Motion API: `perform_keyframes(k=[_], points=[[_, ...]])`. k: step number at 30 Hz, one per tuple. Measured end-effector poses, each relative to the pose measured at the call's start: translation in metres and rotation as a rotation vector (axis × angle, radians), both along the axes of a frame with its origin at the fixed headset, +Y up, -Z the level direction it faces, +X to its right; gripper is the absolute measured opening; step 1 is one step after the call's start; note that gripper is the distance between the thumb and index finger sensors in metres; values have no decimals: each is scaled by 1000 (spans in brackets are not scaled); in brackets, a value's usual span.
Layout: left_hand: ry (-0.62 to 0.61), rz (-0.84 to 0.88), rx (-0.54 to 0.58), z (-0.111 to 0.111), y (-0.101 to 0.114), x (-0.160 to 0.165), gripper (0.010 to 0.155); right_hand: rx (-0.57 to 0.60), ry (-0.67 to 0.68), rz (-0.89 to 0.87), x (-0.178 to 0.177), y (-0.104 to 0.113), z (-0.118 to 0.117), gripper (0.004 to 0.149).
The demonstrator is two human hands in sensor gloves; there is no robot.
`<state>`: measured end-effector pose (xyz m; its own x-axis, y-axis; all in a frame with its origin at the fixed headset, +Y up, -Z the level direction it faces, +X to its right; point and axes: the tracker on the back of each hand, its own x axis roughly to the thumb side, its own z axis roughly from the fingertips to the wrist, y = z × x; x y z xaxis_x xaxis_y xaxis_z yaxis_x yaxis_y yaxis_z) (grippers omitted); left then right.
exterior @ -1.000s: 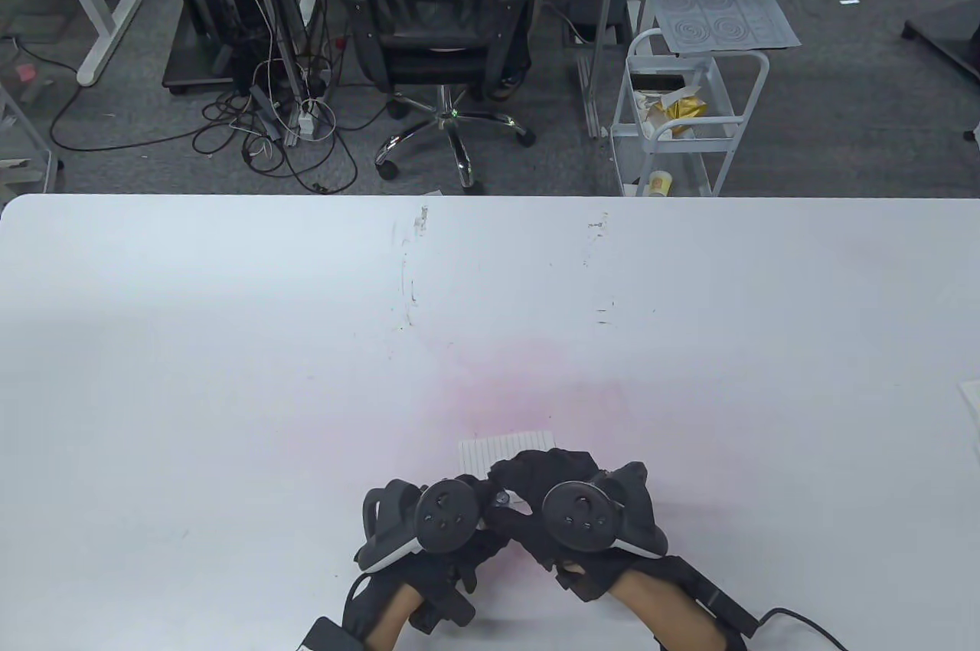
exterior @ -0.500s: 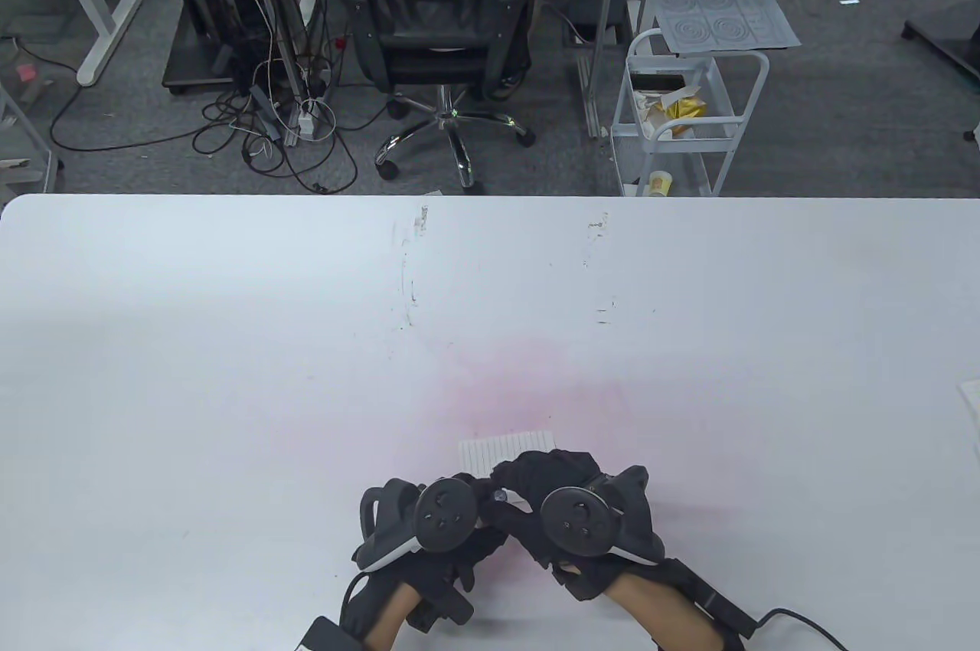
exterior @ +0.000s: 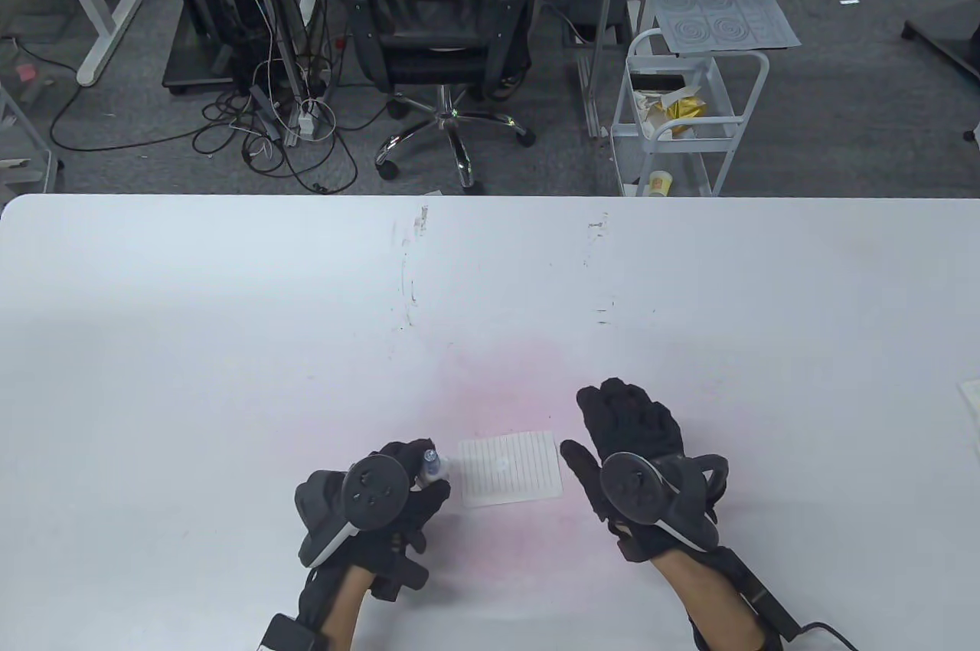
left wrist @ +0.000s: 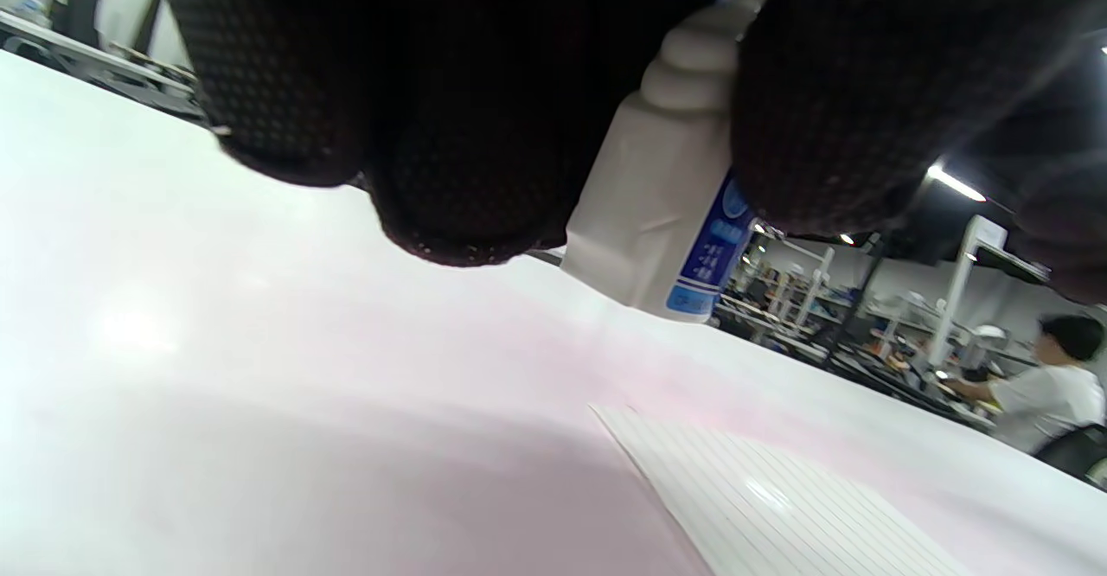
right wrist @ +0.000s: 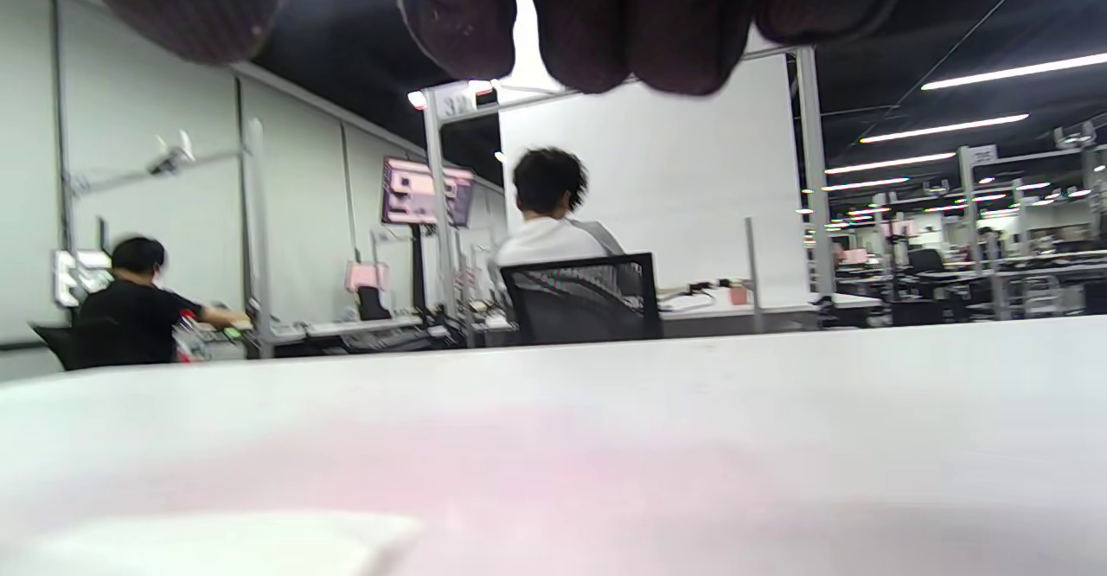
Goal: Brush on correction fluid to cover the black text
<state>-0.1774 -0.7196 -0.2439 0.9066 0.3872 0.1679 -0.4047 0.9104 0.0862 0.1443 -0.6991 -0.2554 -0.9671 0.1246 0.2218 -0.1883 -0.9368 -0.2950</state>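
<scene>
A small lined white paper (exterior: 511, 468) lies flat on the white table (exterior: 230, 314), with a pale patch near its middle; it also shows in the left wrist view (left wrist: 778, 507). My left hand (exterior: 417, 475) grips a white correction fluid bottle (exterior: 433, 461) with a blue label just left of the paper; the bottle (left wrist: 666, 204) stands close above the table. My right hand (exterior: 612, 429) lies open and empty, fingers spread, on the table just right of the paper. No black text shows.
A pink stain (exterior: 521, 375) spreads over the table around the paper. Another white sheet (exterior: 971, 394) pokes in at the right edge. An office chair (exterior: 436, 31) and a white cart (exterior: 689, 107) stand beyond the far edge.
Both hands were huddled together over the paper's near edge. Now they have parted: the left moved left with the bottle, the right moved right and opened flat. The paper lies uncovered.
</scene>
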Motion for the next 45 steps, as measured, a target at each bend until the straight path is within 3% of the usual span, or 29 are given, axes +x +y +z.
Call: perform_keyframes(k=[9,21,32,45], points=[[195,-4,44,-8,1,-44,60,-101,-137,118,31,-15,-11,74],[441,62,-46,-10,-17,-95,60,-170,-219,134,53,-27,-19,75],[539,24,-180,-13,-38,-107,60,-168,-231,140,53,-29,-18,75],[568,1,-233,-10,-35,-107,63,-176,-229,152,49,-29,-17,76]])
